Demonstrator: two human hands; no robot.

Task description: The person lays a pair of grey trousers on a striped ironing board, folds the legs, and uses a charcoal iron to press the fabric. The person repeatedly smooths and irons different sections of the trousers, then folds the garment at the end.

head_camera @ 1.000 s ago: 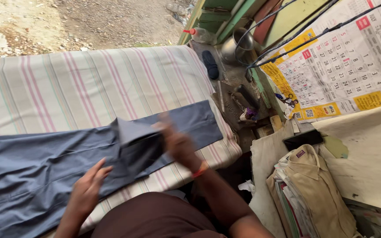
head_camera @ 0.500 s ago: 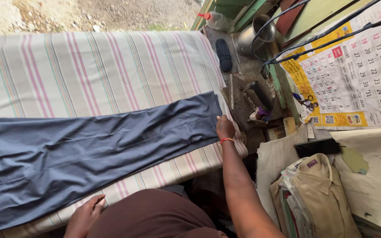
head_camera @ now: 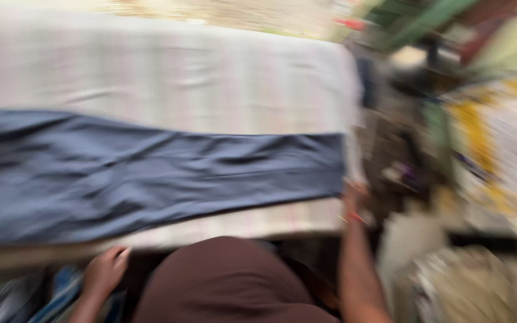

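Two hands at cloth (head_camera: pixel 157 176): right hand (head_camera: pixel 354 200) touching far end, grip blurred, cannot tell; left hand (head_camera: pixel 106 270) below near edge, loosely curled, empty. Pull end taut, smooth flat.

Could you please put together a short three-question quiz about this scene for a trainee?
1. True or false: the blue cloth lies spread flat on the striped table cover.
2. Which hand is at the cloth's end: A left, B right?
3. Where is the left hand?
Key: 1 true. 2 B, the right hand, though blur hides whether it grips. 3 At the near table edge, below the cloth.
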